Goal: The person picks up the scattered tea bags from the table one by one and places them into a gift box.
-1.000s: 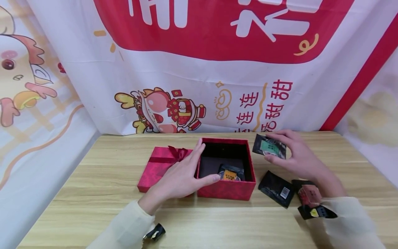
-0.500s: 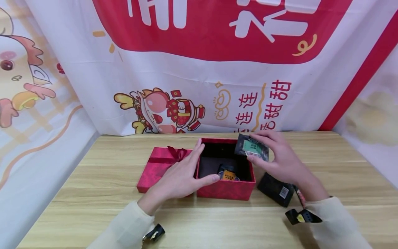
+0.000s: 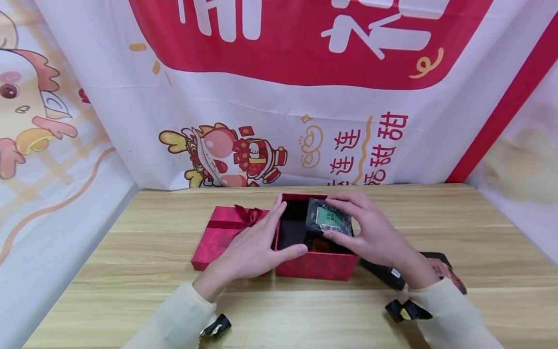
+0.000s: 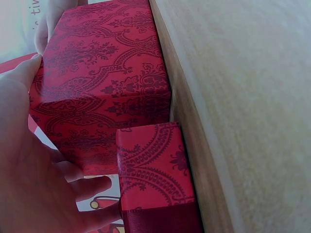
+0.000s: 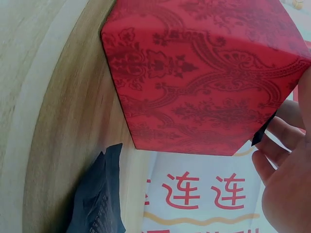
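Note:
A red patterned gift box point(image 3: 316, 266) with a dark inside stands uncovered on the table. My left hand point(image 3: 253, 247) rests along its left side, fingers extended and thumb at the front rim; the left wrist view shows the thumb point(image 4: 30, 70) touching the box edge. My right hand point(image 3: 377, 232) pinches a black packet with a green label point(image 3: 328, 220) over the box's right half. A corner of that packet point(image 5: 264, 130) shows beside my fingers in the right wrist view. Below it, inside the box, lies an orange-labelled packet point(image 3: 321, 245), partly hidden.
Left of the box lies its red lid point(image 3: 209, 247) with a ribbon bow, partly behind my left hand. Right of it, a black packet point(image 3: 383, 274) and a reddish-labelled packet point(image 3: 442, 269) lie partly under my right forearm. A printed cloth point(image 3: 305, 111) hangs behind the table.
My right hand has carried the green-labelled packet leftward from beside the box to over its opening, covering part of the orange-labelled packet. My left hand has stayed in place.

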`<state>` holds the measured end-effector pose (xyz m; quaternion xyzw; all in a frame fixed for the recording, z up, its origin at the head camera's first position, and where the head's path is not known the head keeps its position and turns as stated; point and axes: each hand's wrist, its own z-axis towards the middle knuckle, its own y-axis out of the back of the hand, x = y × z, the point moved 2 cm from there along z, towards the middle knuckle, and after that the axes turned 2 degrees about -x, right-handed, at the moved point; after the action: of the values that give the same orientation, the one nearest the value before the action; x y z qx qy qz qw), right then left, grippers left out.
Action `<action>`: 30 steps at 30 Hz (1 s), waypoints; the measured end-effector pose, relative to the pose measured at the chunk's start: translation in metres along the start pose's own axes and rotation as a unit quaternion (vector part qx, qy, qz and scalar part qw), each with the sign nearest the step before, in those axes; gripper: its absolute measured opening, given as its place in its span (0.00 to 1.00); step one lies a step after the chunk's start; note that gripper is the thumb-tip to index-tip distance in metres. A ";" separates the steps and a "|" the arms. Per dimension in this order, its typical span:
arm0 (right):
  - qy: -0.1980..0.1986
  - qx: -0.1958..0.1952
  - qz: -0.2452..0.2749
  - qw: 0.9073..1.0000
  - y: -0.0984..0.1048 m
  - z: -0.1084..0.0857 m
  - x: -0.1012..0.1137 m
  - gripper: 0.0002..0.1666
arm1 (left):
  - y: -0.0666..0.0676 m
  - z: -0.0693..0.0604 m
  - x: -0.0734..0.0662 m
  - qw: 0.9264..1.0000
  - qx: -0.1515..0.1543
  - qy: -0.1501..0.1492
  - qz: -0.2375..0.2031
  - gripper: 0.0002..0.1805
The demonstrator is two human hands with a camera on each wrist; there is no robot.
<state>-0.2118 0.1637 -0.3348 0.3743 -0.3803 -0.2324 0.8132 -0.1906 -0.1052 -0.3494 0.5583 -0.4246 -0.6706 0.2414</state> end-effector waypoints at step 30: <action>-0.025 0.112 -0.057 0.992 -0.006 0.008 0.011 0.39 | -0.001 0.001 0.000 1.000 -0.001 -0.005 -0.002 0.61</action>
<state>-0.2121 0.1495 -0.3315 0.4779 -0.4024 -0.2435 0.7419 -0.1912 -0.1049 -0.3503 0.5553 -0.4246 -0.6742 0.2384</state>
